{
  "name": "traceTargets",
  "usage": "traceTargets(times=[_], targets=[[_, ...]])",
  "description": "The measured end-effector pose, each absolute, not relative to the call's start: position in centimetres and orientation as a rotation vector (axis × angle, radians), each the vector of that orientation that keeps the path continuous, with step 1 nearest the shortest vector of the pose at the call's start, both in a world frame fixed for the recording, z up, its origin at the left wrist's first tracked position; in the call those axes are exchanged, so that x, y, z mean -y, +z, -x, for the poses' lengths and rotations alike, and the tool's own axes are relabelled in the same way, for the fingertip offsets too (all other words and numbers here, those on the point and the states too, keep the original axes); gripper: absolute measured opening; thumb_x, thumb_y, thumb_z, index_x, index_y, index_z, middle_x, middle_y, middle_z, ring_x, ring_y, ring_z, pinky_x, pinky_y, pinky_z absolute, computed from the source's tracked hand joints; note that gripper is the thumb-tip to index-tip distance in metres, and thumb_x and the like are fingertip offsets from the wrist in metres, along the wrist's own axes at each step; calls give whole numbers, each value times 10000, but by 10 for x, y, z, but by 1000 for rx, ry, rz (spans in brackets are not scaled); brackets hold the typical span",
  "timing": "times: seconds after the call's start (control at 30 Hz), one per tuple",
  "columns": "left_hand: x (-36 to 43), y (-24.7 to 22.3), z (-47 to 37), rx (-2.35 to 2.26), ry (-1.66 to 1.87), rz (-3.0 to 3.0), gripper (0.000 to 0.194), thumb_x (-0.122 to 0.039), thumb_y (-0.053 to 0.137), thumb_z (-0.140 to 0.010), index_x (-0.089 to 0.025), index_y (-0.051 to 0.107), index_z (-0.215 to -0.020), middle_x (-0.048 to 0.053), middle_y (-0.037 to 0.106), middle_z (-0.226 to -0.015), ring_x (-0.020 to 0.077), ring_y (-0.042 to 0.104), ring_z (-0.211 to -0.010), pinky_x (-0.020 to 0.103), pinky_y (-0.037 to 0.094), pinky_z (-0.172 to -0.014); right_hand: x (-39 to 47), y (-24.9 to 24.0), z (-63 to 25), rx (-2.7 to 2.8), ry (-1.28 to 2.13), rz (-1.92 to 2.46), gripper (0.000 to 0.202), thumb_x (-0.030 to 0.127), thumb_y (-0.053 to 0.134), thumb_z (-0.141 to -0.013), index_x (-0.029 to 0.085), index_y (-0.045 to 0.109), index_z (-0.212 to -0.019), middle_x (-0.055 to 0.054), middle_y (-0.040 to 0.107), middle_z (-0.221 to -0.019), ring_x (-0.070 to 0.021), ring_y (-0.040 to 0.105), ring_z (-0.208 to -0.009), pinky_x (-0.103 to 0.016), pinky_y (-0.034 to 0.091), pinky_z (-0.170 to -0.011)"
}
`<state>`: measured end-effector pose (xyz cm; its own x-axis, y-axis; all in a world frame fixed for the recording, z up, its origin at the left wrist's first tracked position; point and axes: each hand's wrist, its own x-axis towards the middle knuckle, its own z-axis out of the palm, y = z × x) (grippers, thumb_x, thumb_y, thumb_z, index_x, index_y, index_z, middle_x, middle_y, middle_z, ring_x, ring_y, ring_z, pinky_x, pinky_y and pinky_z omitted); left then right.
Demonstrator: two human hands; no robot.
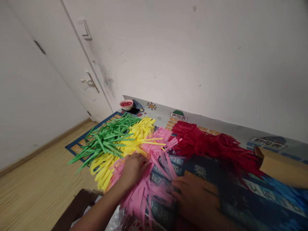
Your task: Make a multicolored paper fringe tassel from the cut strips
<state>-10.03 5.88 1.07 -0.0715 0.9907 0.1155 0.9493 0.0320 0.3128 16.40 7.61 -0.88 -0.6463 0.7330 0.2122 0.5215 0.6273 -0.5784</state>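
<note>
My left hand (135, 167) is closed on a bundle of pink paper strips (141, 192) near the middle of the table. To the right of it, my right hand (196, 197) is smeared by motion beside the loose ends of the pink strips, so its grip does not show. Yellow strips (131, 146) lie just left of the pink ones, and green strips (108, 138) spread out beyond them. A long heap of red strips (209, 141) rests along the back, to the right.
A printed mat (192, 163) covers the table. At its far left stand a bowl of red pieces (126, 105) and a dark phone (134, 110). Blue strips (286, 192) and a cardboard piece (284, 166) are at right. An open box (80, 202) stands at the near left.
</note>
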Motion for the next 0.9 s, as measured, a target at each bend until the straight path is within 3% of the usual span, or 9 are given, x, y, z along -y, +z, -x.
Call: traceTargets(times=[0.1,0.2,0.37,0.47,0.57,0.67,0.77,0.9], targets=[[-64,14,107,-2147,505,-2047,147,-217,628,-826,-189,667,-687,30,689,-746,181,592,-749,293,360,-707,-79,-3,-109,2559,838,785,307,216,572,-839,206,651,-1135,-67,655,-1165,-221,582,-1078,-335,439,-965],[-66,14,112,-2166,533,-2048,151,-212,660,-777,-176,607,-641,39,652,-711,194,561,-726,300,360,-690,-88,0,-76,2574,943,762,377,213,559,-841,153,609,-1209,-92,639,-1196,-212,569,-1101,-307,422,-968],[-74,11,124,-2129,552,-2015,214,-219,691,-728,-187,518,-606,-21,597,-642,148,554,-643,243,382,-611,-101,-2,-58,2574,664,937,303,234,511,-880,150,614,-1153,-103,629,-1127,-234,566,-1034,-341,420,-907],[-81,14,133,-2140,526,-1995,235,-279,650,-777,-187,511,-612,-44,577,-606,122,540,-564,224,383,-561,-105,-3,-58,2695,519,1017,382,285,553,-868,151,578,-1224,-120,605,-1140,-259,560,-1020,-351,429,-864],[-84,25,133,-2254,492,-2022,150,-286,587,-824,-174,596,-724,16,635,-729,179,585,-707,279,391,-655,-108,-3,-56,2743,435,1028,479,337,559,-881,156,513,-1321,-134,597,-1122,-276,541,-1013,-373,421,-850],[-85,41,126,-2342,416,-2105,144,-245,548,-844,-199,680,-880,76,672,-872,260,580,-893,374,352,-775,-108,-3,-52,2801,316,967,499,421,567,-873,150,538,-1291,-146,602,-1087,-298,518,-1027,-422,398,-874],[-98,68,126,-2374,321,-2177,204,-235,531,-851,-207,718,-773,74,679,-789,270,588,-873,410,320,-807,-106,-5,-47,2867,286,960,472,420,584,-848,134,592,-1223,-150,635,-1010,-300,554,-972,-430,410,-836],[-143,129,135,-2564,340,-2164,349,-210,409,-895,-73,716,-801,106,660,-871,298,575,-976,436,292,-851,-103,-6,-41,2888,283,938,468,376,601,-831,111,596,-1216,-168,661,-974,-304,589,-938,-438,415,-811]])
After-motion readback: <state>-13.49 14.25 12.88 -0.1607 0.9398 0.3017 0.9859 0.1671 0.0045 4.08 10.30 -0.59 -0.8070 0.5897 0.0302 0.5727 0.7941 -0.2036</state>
